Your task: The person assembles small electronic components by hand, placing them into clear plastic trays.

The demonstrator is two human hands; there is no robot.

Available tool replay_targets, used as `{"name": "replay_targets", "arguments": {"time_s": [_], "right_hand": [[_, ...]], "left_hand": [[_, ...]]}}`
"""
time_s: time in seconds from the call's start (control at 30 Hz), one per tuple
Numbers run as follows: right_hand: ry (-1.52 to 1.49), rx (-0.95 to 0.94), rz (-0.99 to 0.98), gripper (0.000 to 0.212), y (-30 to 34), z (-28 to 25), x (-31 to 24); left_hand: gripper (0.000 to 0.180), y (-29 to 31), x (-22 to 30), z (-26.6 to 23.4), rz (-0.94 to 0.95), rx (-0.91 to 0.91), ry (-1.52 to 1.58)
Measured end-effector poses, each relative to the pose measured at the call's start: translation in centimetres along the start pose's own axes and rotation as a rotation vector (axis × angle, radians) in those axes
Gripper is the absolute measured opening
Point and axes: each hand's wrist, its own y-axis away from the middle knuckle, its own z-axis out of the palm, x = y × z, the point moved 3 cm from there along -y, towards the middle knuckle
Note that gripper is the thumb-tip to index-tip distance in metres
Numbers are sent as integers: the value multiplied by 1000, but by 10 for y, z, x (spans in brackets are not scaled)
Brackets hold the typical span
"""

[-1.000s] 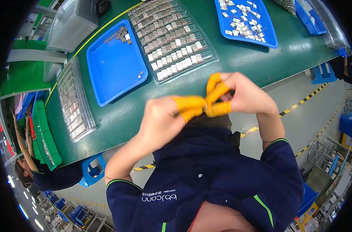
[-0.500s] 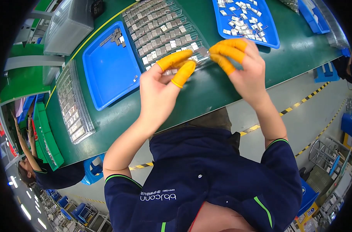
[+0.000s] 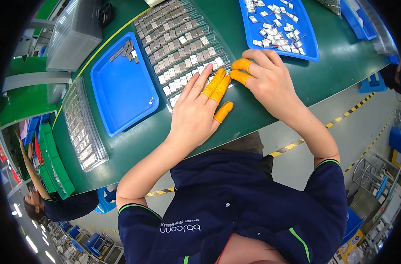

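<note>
A clear plastic tray [image 3: 179, 43] with rows of small grey and white rectangular pieces with thin wires lies in front of me. My left hand [image 3: 195, 108] rests across its near end, fingers stretched out, with yellow finger cots on the thumb and two fingers. At the tray's near right corner, my right hand [image 3: 267, 81] pinches thumb and forefinger together, both in yellow cots, close to the left fingertips. Whatever sits in that pinch is too small and covered to make out. My left hand covers part of the last rows.
Left of the tray lies a blue tray [image 3: 121, 88] with a few grey pieces. Another blue tray [image 3: 257, 43] at the back right holds many white wired pieces. A filled clear tray [image 3: 82, 127] stands at far left, near stacked clear trays [image 3: 73, 37]. A co-worker [image 3: 64, 206] is at left.
My left hand has gone from a raised pinch to lying spread on the tray. My right hand has come down and left to the tray's corner. The small piece between them is now hidden.
</note>
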Motion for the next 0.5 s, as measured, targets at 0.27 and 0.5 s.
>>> {"name": "replay_targets", "arguments": {"time_s": [0.27, 0.5], "right_hand": [[-398, 132, 294, 18, 7, 2, 18], [-288, 77, 430, 30, 4, 10, 39]], "left_hand": [[49, 2, -2, -6, -51, -33, 70], [48, 47, -56, -34, -393, 54, -287]]}}
